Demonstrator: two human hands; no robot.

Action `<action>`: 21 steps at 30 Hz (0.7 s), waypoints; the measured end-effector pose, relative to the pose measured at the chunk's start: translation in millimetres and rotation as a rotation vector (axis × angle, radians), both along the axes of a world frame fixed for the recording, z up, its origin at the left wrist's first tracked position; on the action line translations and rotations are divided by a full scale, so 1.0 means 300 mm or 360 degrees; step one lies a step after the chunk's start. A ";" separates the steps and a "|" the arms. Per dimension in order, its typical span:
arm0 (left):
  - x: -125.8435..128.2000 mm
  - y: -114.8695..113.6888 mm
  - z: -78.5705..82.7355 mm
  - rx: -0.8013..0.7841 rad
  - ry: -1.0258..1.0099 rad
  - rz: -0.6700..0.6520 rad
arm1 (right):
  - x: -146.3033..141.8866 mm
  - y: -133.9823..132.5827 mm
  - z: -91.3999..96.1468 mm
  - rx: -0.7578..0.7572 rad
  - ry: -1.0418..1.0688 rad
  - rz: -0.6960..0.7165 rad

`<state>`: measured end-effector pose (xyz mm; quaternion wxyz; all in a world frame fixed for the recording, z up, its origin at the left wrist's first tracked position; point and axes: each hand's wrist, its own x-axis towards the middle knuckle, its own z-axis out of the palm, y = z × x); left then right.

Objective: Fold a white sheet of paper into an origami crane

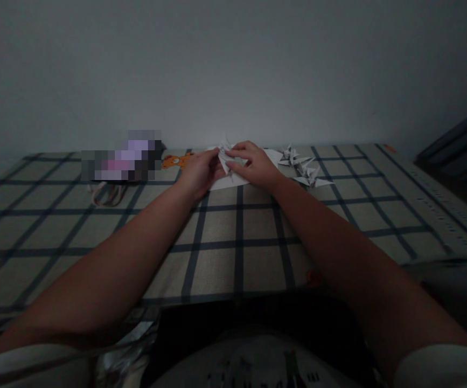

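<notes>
Between both hands is a small white folded paper crane (224,156), held upright over the table. My left hand (201,171) grips its left side with the thumb and fingers closed on the paper. From the right, my right hand (253,164) pinches the same crane with thumb and forefinger. White paper (229,182) lies flat beneath the hands, partly covered by them. Just right of my right hand, several finished-looking paper cranes (306,171) sit in a loose cluster on the cloth. The fine folds are too dim to make out.
A checked tablecloth (221,264) with blue lines and orange bear prints covers the table, which stands against a grey wall (233,70). At the left lies a pixelated purple and dark object (132,159), with a strap loop (107,195) in front. Dark striped fabric (459,134) is at far right.
</notes>
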<state>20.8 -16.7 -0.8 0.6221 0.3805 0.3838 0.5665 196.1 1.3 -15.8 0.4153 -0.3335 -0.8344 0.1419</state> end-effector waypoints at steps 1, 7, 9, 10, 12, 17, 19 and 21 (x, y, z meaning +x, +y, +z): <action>-0.001 0.003 -0.003 -0.0007 0.0010 -0.0016 | -0.001 -0.002 0.004 0.0006 0.0001 -0.0023; -0.001 0.006 -0.031 0.0166 0.0142 -0.0146 | 0.001 0.000 0.025 0.0095 0.0100 -0.0153; 0.002 -0.002 -0.041 0.0252 0.0249 -0.0223 | 0.002 0.001 0.028 0.0078 0.0122 -0.0193; 0.003 -0.005 -0.046 0.0283 0.0298 -0.0272 | 0.003 0.001 0.028 0.0055 0.0119 -0.0212; 0.003 -0.009 -0.055 0.0326 0.0375 -0.0326 | 0.003 -0.002 0.029 0.0000 0.0117 -0.0269; -0.003 -0.011 -0.048 0.0302 0.0525 -0.0290 | 0.003 -0.011 0.034 -0.0129 0.0279 -0.0435; -0.002 -0.015 -0.039 0.0279 0.0560 -0.0332 | 0.003 -0.012 0.036 -0.0161 0.0330 -0.0483; 0.000 -0.019 -0.034 0.0253 0.0553 -0.0322 | 0.002 -0.011 0.038 -0.0165 0.0331 -0.0506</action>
